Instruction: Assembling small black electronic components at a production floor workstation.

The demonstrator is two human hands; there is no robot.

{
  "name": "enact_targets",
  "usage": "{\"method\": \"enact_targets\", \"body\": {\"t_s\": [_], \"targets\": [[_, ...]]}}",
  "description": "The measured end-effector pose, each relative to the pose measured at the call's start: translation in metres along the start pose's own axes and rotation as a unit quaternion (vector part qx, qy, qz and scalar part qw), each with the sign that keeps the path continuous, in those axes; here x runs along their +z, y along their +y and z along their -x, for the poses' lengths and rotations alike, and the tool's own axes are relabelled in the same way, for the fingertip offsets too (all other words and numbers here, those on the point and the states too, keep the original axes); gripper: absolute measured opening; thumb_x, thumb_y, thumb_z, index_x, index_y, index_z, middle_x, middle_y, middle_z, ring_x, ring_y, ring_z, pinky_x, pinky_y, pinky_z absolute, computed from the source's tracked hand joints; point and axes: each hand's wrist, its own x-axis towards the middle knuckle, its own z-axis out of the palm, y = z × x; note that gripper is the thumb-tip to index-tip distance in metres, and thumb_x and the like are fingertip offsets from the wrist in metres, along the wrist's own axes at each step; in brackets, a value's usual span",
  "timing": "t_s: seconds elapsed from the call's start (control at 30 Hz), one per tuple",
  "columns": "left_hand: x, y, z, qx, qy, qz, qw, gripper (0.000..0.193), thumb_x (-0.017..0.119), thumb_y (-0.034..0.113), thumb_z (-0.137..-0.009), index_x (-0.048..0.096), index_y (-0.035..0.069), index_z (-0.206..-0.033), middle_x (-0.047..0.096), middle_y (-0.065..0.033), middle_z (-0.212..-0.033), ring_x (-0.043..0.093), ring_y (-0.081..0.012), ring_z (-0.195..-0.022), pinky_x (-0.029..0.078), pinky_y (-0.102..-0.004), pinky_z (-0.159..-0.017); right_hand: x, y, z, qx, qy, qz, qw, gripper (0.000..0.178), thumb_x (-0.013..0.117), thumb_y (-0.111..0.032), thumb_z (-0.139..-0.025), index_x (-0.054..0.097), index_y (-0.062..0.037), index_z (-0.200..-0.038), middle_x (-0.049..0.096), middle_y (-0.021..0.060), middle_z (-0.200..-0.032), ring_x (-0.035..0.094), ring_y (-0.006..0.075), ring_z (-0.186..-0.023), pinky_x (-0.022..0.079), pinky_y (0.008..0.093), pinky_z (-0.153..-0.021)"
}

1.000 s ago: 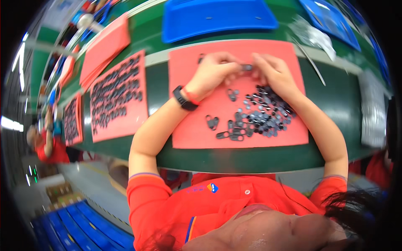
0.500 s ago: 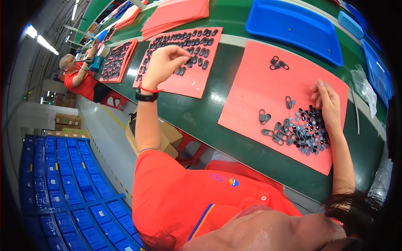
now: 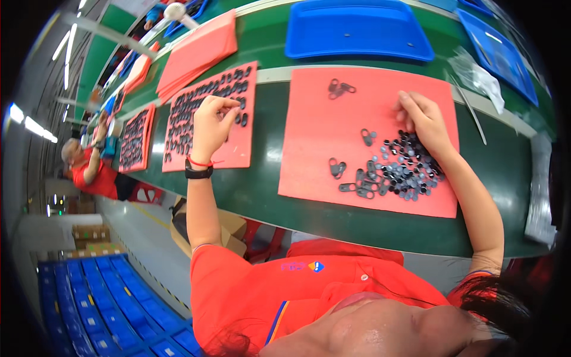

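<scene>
Green and smooth-topped, the long desk (image 3: 267, 137) is overlaid with flat salmon-pink sheets: a right-hand sheet (image 3: 321, 131) and a left-hand sheet (image 3: 239, 152) among them. Over the latter, the left hand (image 3: 211, 128) is held with thumb and fingertips drawn narrowly together; above the former, the right hand (image 3: 425, 122) is held with fingers loosely curled. Whether anything is gripped in either cannot be told. Black oblong looped pieces (image 3: 244, 120) are set in rows beneath the left hand, some hidden by it; others are left loose on the right-hand sheet. The setting-down of a piece seems in hand; a careful release in line is probably called for. Small round black-and-grey discs (image 3: 410, 169) are heaped near the right wrist, the lower ones hidden.
</scene>
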Motion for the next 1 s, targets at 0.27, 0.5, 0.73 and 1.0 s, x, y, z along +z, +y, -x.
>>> {"method": "enact_targets", "body": {"t_s": [0.27,0.5,0.73,1.0], "targets": [[0.093,0.095,-0.069,0.196,-0.081,0.107,0.971,0.017,0.067,0.011,-0.072,0.064,0.005,-0.088,0.054,-0.0102,-0.088,0.055,-0.0228,-0.076,0.046,-0.0296,-0.063,-0.006,-0.003,0.005,-0.018,0.018,-0.063,0.998,0.032,0.049,-0.029,-0.091,0.060,-0.0031,-0.076,0.052,-0.0014,-0.061,0.041,0.0015,-0.047,0.031,0.0162,-0.045],[0.116,0.123,-0.099,0.059,-0.253,0.158,0.953,0.016,0.072,0.014,-0.069,0.062,0.001,-0.068,0.056,-0.0089,-0.068,0.057,-0.0202,-0.067,0.046,-0.0292,-0.058,-0.012,-0.005,0.005,-0.012,0.027,-0.084,0.996,0.028,0.052,-0.027,-0.089,0.060,-0.0027,-0.077,0.053,-0.0010,-0.062,0.040,0.0014,-0.047,0.031,0.0167,-0.044],[0.131,0.158,-0.078,-0.068,-0.271,0.421,0.863,0.019,0.069,0.017,-0.077,0.062,-0.001,-0.082,0.062,-0.0032,-0.071,0.055,-0.0050,-0.056,0.042,-0.0173,-0.044,-0.008,-0.008,0.013,-0.085,-0.095,0.097,0.987,0.012,0.066,-0.015,-0.077,0.061,-0.0034,-0.078,0.055,0.0003,-0.068,0.049,0.0068,-0.057,0.040,0.0215,-0.052],[0.150,0.154,-0.062,-0.112,-0.312,0.525,0.784,0.020,0.062,0.010,-0.082,0.060,-0.005,-0.095,0.064,-0.0082,-0.077,0.059,-0.0090,-0.061,0.048,-0.0188,-0.051,-0.007,-0.016,0.011,-0.101,-0.152,0.181,0.967,0.013,0.068,-0.018,-0.073,0.065,-0.0097,-0.082,0.056,0.0032,-0.073,0.055,0.0121,-0.064,0.043,0.0261,-0.057]]}}
